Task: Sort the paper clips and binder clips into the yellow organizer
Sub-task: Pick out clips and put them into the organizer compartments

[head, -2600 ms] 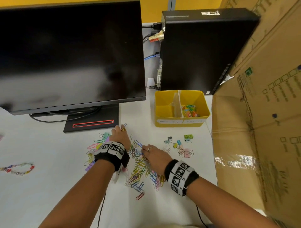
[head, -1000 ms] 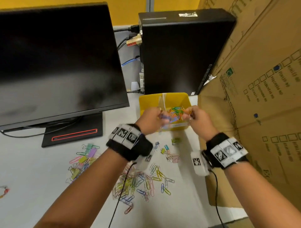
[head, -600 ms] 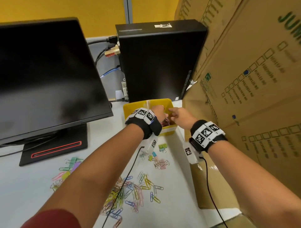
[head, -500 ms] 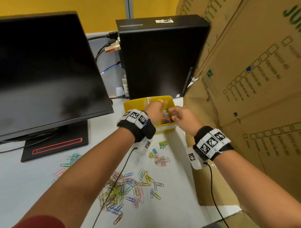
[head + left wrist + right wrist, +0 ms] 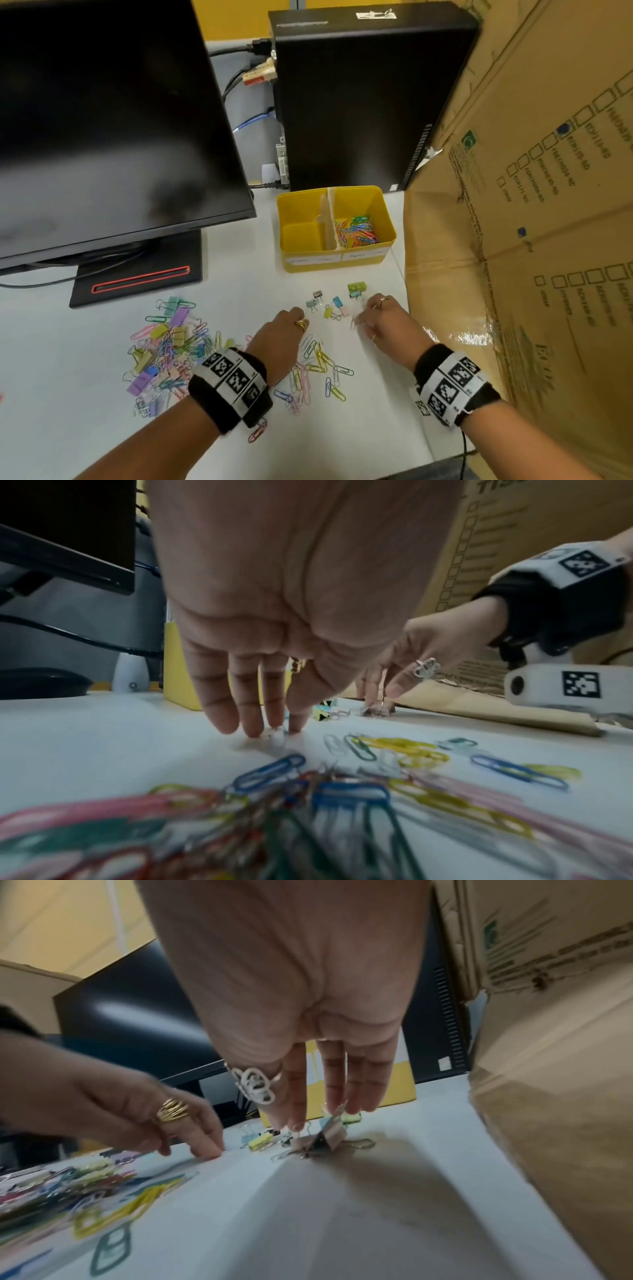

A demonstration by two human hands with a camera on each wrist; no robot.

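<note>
The yellow organizer [image 5: 342,268] stands at the back of the white table. Its right compartment holds colourful paper clips [image 5: 356,230]; the left one looks bare. Small binder clips [image 5: 337,302] lie in front of it. My right hand [image 5: 368,310] reaches straight down, and its fingertips [image 5: 334,1110] touch the wire handles of a beige binder clip [image 5: 325,1138]. My left hand [image 5: 298,313] points down at the table, fingertips [image 5: 251,730] and thumb around a small pale clip [image 5: 276,733]. Loose paper clips [image 5: 318,371] lie under the left wrist.
A mixed pile of paper clips and larger binder clips [image 5: 161,349] lies at the left. A monitor [image 5: 102,120] on its stand and a black computer tower [image 5: 359,96] with cables stand behind. A big cardboard box [image 5: 513,222] walls off the right side.
Both hands carried paper clips from the pile to the organizer's right compartment, let them go, then came back down to the table at the binder clips.
</note>
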